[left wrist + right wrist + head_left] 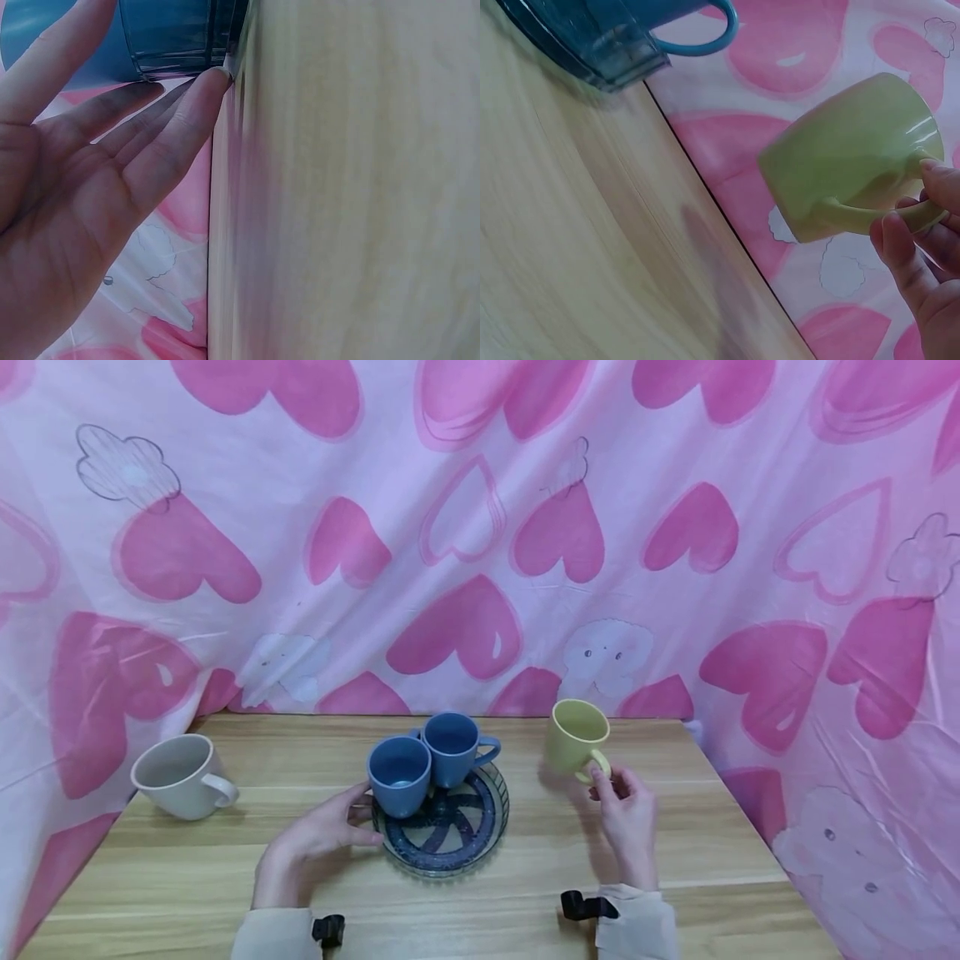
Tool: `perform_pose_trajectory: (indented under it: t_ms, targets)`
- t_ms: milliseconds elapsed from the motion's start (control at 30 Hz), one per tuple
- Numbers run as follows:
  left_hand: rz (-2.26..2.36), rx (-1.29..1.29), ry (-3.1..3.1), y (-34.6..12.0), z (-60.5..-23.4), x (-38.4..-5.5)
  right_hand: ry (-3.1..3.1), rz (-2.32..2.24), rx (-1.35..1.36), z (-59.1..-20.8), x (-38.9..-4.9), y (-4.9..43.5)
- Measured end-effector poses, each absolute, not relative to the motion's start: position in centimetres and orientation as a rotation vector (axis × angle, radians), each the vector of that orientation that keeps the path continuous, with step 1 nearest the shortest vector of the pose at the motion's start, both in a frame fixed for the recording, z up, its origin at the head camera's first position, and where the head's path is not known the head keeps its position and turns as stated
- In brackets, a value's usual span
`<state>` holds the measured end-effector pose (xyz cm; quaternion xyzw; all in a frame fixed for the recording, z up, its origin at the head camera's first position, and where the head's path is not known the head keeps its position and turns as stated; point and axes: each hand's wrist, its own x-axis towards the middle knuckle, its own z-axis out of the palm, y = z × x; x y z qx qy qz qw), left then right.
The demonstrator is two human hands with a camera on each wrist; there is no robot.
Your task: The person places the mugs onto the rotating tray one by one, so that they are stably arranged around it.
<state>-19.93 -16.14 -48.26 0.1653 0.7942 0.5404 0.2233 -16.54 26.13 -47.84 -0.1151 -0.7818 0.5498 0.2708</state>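
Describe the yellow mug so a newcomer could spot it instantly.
On the wooden table stands a glass dish with two blue mugs. Right of it, the right hand holds the yellow mug by its handle. Only it is yellow; the remaining mug is pale grey.

Head cam: high, forward-down over table [480,918]. Wrist cams: close, rolled, facing fingers [176,135]. Head/right wrist share yellow mug [572,745].

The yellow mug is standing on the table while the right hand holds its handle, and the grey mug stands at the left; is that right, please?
Not quite: the yellow mug is held off the table; the right wrist view shows pink backdrop between them. The right hand does hold the mug's handle, and the grey mug stands at the left.
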Motion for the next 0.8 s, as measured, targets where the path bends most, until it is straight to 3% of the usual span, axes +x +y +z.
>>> perform_pose_trajectory:
  t_ms: [400,800]
  targets:
    - [1.525,0.516,2.084,-16.3,-48.2,-20.3,-2.076,1.582,-0.201,-44.4,-15.1,22.7]
    - [1.491,0.498,2.192,-16.2,-48.3,-20.1,-2.087,1.712,-0.125,-43.7,-15.1,21.3]
